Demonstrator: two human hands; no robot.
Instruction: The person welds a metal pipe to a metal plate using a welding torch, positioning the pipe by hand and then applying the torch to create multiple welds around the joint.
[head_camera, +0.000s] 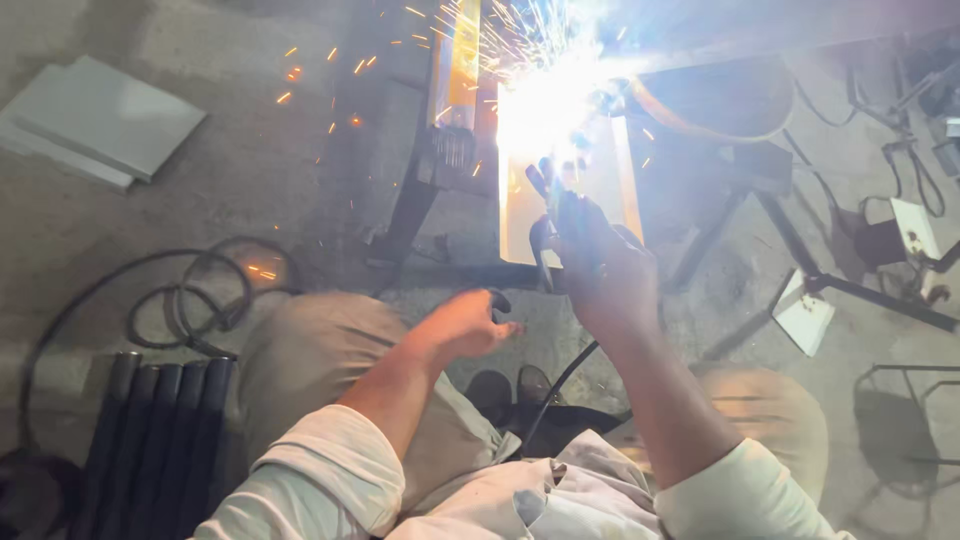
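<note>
Grey concrete floor (250, 170) of a workshop, dusty and scuffed, seen from above. Right hand (600, 265) raised and closed around a welding electrode holder (545, 235), tip aimed at a metal frame (560, 170) just ahead, where a white-blue arc glare (550, 95) blazes and orange sparks (330, 70) scatter up and to the left. Black cable (560, 385) trailing from below that hand down toward the lap. Left hand (470, 325) lower and nearer the body, fingers loosely curled and resting near the bottom edge of the frame, holding nothing that can be made out; whether touching the metal cannot be told. Pale sleeves and tan trousers over both knees, dark shoes between them. Far left: flat grey slabs (100, 120) stacked on the floor, coiled dark cables (200, 300) below them, and a row of black tubes (160, 430) lying side by side. Right: dark metal stands (850, 290) and small white plates (805, 315).
</note>
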